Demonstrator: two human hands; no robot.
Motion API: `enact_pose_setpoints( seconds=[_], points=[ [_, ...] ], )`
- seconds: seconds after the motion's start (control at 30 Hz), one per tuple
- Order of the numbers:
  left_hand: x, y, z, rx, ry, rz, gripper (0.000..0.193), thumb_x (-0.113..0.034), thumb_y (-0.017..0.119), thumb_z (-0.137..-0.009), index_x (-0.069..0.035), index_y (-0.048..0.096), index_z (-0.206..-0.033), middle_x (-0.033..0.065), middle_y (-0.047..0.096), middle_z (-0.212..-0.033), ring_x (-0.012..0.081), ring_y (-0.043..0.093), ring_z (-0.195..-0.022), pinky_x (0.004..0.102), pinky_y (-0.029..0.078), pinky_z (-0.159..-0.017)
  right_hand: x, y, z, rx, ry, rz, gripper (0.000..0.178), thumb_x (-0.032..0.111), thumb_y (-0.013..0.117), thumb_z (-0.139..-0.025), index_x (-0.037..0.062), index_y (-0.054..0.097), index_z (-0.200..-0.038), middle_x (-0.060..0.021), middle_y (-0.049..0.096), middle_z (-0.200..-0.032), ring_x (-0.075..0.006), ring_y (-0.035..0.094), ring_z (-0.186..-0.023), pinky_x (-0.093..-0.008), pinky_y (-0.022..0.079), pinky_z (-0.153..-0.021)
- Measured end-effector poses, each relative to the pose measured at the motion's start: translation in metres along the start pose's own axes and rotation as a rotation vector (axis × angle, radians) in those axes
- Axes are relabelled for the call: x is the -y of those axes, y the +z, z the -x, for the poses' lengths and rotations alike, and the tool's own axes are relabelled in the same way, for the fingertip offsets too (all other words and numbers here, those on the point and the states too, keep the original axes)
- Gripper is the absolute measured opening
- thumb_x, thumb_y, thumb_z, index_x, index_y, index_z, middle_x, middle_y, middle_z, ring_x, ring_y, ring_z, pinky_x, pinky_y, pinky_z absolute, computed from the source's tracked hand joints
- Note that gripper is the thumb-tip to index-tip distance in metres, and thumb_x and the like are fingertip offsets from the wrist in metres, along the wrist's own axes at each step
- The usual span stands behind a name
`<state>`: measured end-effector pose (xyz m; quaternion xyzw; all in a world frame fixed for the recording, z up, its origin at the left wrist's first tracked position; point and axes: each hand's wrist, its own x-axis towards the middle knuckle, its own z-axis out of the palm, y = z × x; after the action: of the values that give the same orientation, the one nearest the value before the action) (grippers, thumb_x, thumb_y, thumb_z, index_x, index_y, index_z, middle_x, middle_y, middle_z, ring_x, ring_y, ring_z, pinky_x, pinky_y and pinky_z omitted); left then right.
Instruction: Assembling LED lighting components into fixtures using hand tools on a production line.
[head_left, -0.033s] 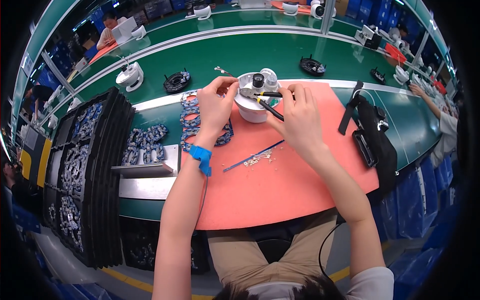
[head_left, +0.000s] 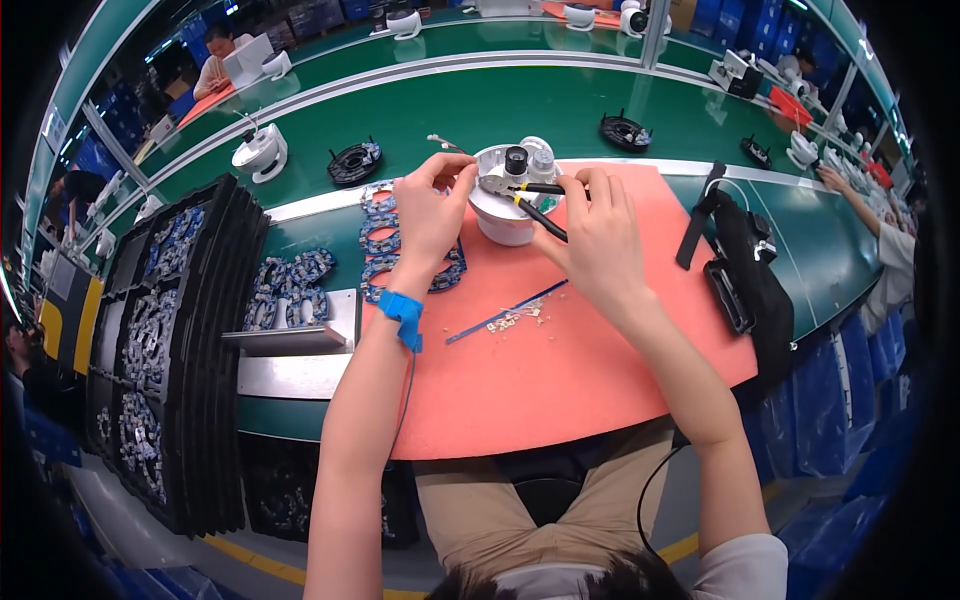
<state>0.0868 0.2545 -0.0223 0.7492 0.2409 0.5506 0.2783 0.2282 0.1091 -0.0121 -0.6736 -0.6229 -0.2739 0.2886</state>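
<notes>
My right hand (head_left: 605, 225) grips diagonal cutters (head_left: 541, 212) with black and yellow handles. Their metal jaws lie over the open top of a white camera housing (head_left: 505, 229), close to my left fingertips. Inside the housing a dark lens (head_left: 516, 160) and a clear round part (head_left: 542, 163) show. At the housing's left rim my left hand (head_left: 437, 205) is closed in a pinch on a thin cable (head_left: 446, 143), whose connector end sticks out beyond the fingers. The exact spot between the jaws is too small to make out. A blue wrist strap (head_left: 403, 313) circles my left wrist.
Small white bits (head_left: 515, 320) and a blue strip (head_left: 470, 333) lie on the orange mat (head_left: 560, 390). Blue circuit boards (head_left: 380, 240) sit left, beside stacked black trays (head_left: 215, 300). A black strap device (head_left: 735, 260) lies right. Black ring parts (head_left: 355, 163) stand behind; a co-worker's arm (head_left: 852, 200) reaches in.
</notes>
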Motion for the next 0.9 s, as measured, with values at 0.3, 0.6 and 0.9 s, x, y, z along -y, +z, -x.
enact_pose_setpoints(
  seconds=[0.3,0.6,0.9],
  points=[
    [0.001,0.002,0.002,0.038,-0.033,0.059,0.011,-0.009,0.068,-0.085,0.001,0.070,-0.090,0.0059,0.071,-0.077,0.0090,0.064,-0.065,0.0229,0.050,-0.061,0.001,0.005,0.003,0.011,0.036,-0.021,0.057,0.031,0.076,-0.073,-0.0061,0.057,-0.112,-0.0109,0.049,-0.098,-0.0253,0.049,-0.093,-0.0367,0.043,-0.078],
    [0.010,0.002,0.002,0.031,-0.076,0.134,0.012,-0.008,0.068,-0.085,0.002,0.069,-0.092,0.0071,0.071,-0.079,0.0106,0.066,-0.069,0.0238,0.051,-0.065,0.001,0.008,0.002,0.041,0.034,-0.037,0.052,0.030,0.078,-0.071,-0.0059,0.059,-0.104,-0.0117,0.050,-0.095,-0.0250,0.051,-0.091,-0.0358,0.046,-0.078],
    [0.015,0.003,-0.001,-0.011,-0.266,0.429,0.014,-0.006,0.063,-0.092,0.005,0.064,-0.100,0.0092,0.070,-0.091,0.0130,0.066,-0.083,0.0231,0.052,-0.074,-0.016,-0.006,0.009,0.089,0.099,-0.145,0.043,0.027,0.078,-0.070,-0.0005,0.060,-0.097,-0.0108,0.050,-0.090,-0.0266,0.056,-0.089,-0.0375,0.050,-0.071]
  ],
)
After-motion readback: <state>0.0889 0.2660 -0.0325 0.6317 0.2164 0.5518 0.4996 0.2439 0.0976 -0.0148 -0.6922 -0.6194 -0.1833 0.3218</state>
